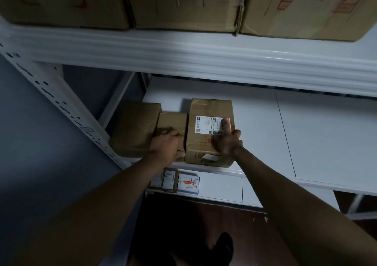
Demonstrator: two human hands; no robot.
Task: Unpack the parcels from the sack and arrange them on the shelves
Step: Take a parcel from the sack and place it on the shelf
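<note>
Three brown parcels sit side by side at the left end of the white middle shelf (265, 122). The largest, a labelled cardboard box (206, 110), is on the right. My right hand (227, 141) rests on its top, index finger stretched across the white shipping label. A small brown parcel (173, 120) stands in the middle, and my left hand (167, 145) lies over its near end with fingers curled round it. A wrapped brown parcel (134, 127) lies furthest left, against the shelf post. The sack is out of view.
Large cardboard boxes (183, 4) fill the upper shelf. The lower shelf (220, 190) holds two small labelled parcels (177, 181). A perforated white upright (61, 104) stands at the left. Dark floor and my shoe (223, 245) are below. The middle shelf is bare to the right.
</note>
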